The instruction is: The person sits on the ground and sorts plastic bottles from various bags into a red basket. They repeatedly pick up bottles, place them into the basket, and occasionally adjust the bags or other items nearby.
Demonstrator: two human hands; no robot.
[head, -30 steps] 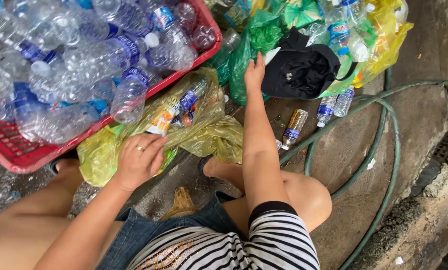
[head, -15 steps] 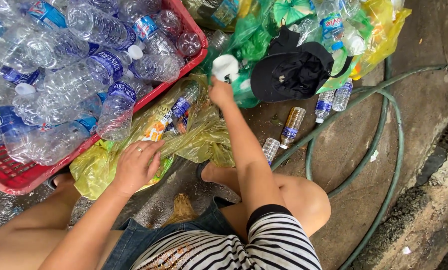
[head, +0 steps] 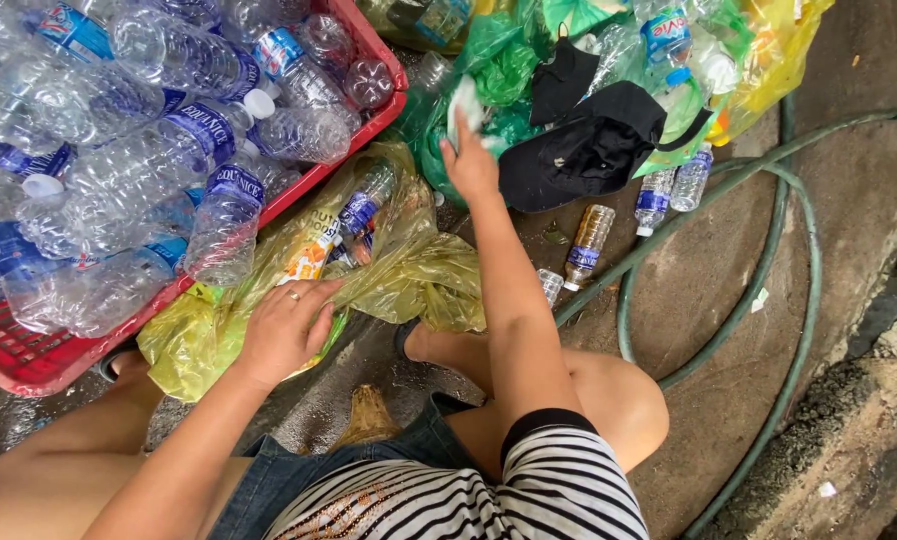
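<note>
My left hand [head: 287, 332], with a ring on one finger, rests on a yellow plastic bag [head: 409, 270] that holds a few bottles. My right hand [head: 469, 160] reaches forward and grips a small white piece of plastic [head: 466, 103] next to the green bags [head: 499, 70]. A black cap [head: 589, 145] lies on the bags just right of that hand. I am crouched, with my knee [head: 619, 400] below the right arm.
A red crate [head: 29, 365] piled with clear plastic bottles [head: 169, 130] fills the left. Loose bottles [head: 589, 240] lie on the wet concrete near a green hose [head: 799, 300]. A yellow bag [head: 779, 60] sits at top right. A rough curb [head: 869, 420] runs along the right.
My right hand reached up to the green bags, took hold of a white piece and now holds it a little lower left. The left hand stayed on the yellow bag.
</note>
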